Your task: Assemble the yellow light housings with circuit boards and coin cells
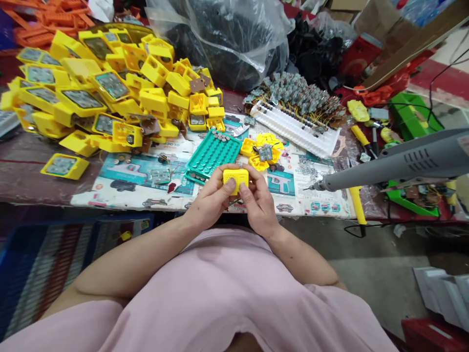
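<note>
Between my two hands is a small yellow plastic case (236, 175), held over the front edge of the table. My left hand (214, 193) grips its left side, with the thumb on the face towards me. On its right side my right hand (258, 200) is closed, its thumb also pressing the near face. Just beyond the case lies a green tray (216, 154) with rows of round hollows and some small silver discs. Right of that tray are several open yellow shells (262, 151), one with a grey part on it.
A big heap of yellow cases (110, 88) covers the table's left. A white rack (296, 129) with wired grey parts stands at the back. From the right reaches a grey electric screwdriver (384, 164), its tip above loose screws (308, 168). A yellow-handled tool (357, 205) lies at the edge.
</note>
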The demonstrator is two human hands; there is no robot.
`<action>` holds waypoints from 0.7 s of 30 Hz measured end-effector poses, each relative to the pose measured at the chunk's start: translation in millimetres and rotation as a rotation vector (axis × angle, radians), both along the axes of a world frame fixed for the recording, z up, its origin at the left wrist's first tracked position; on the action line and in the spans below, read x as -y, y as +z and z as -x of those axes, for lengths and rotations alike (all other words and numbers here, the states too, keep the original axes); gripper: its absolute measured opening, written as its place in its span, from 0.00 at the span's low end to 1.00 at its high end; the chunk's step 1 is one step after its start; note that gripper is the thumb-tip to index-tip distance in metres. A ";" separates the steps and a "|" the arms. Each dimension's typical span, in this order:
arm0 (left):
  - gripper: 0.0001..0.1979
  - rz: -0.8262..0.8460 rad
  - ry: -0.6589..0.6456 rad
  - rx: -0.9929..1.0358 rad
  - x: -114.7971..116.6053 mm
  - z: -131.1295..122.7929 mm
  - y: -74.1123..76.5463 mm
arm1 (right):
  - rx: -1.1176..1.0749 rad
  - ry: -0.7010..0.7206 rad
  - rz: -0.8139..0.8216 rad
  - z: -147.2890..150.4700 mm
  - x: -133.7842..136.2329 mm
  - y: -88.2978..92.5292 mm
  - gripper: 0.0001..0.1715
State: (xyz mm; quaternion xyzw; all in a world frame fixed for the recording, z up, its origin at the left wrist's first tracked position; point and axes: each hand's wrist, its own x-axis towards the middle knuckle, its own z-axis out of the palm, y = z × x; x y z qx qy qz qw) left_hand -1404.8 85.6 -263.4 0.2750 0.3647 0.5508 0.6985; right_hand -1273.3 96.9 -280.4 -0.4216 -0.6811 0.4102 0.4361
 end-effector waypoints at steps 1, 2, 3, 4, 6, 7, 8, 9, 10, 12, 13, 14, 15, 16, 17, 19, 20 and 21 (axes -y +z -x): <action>0.28 0.013 0.013 0.011 0.5 -1.9 -1.1 | -0.014 -0.018 -0.015 0.2 -0.6 -2.4 0.25; 0.29 0.017 0.029 0.012 0.8 -3.6 -2.4 | -0.028 -0.036 -0.031 0.8 -1.8 -5.6 0.24; 0.29 0.015 0.046 0.005 1.0 -4.9 -3.8 | -0.039 -0.051 -0.043 1.9 -3.3 -9.1 0.24; 0.29 0.011 0.058 -0.006 0.8 -5.6 -4.9 | -0.045 -0.058 -0.045 3.2 -4.8 -12.7 0.24; 0.30 0.034 0.049 -0.028 -1.2 -5.0 -5.7 | -0.016 -0.037 -0.007 5.2 -7.4 -17.9 0.25; 0.30 0.066 0.035 -0.033 -3.2 -3.7 -4.9 | 0.025 -0.020 0.013 4.5 -8.1 -18.5 0.26; 0.30 0.110 0.012 -0.036 -6.0 -1.9 -3.4 | 0.085 -0.008 0.003 1.7 -8.4 -17.3 0.26; 0.29 0.160 -0.019 -0.035 -9.5 0.3 -1.3 | 0.159 -0.004 -0.052 -3.8 -8.0 -14.1 0.27; 0.28 0.204 -0.059 -0.034 -13.5 2.8 1.1 | 0.237 -0.007 -0.157 -12.4 -6.7 -9.0 0.28; 0.26 0.253 -0.162 -0.039 -21.9 7.7 6.0 | 0.365 -0.061 -0.481 -39.0 -1.7 5.9 0.29; 0.25 0.262 -0.216 -0.053 -25.7 9.8 7.9 | 0.397 -0.128 -0.661 -56.2 1.4 14.8 0.29; 0.25 0.266 -0.270 -0.073 -29.0 11.4 9.4 | 0.397 -0.251 -0.820 -75.0 4.0 23.9 0.30; 0.25 0.266 -0.316 -0.101 -31.7 12.5 10.3 | 0.394 -0.465 -0.961 -94.7 5.3 32.5 0.29; 0.24 0.264 -0.359 -0.140 -34.0 12.7 10.9 | 0.380 -0.711 -1.029 -114.2 4.7 40.2 0.28; 0.24 0.258 -0.400 -0.188 -36.2 12.2 11.2 | 0.321 -0.913 -1.024 -132.6 2.1 46.5 0.26; 0.23 0.227 -0.486 -0.295 -41.0 8.8 11.0 | 0.302 -0.800 -0.675 -163.0 -8.5 53.6 0.31; 0.24 0.203 -0.521 -0.349 -44.0 6.2 10.5 | 0.282 -0.566 -0.502 -174.1 -15.0 54.7 0.32; 0.24 0.181 -0.555 -0.399 -47.3 3.1 9.6 | 0.241 -0.361 -0.357 -182.5 -21.3 54.7 0.35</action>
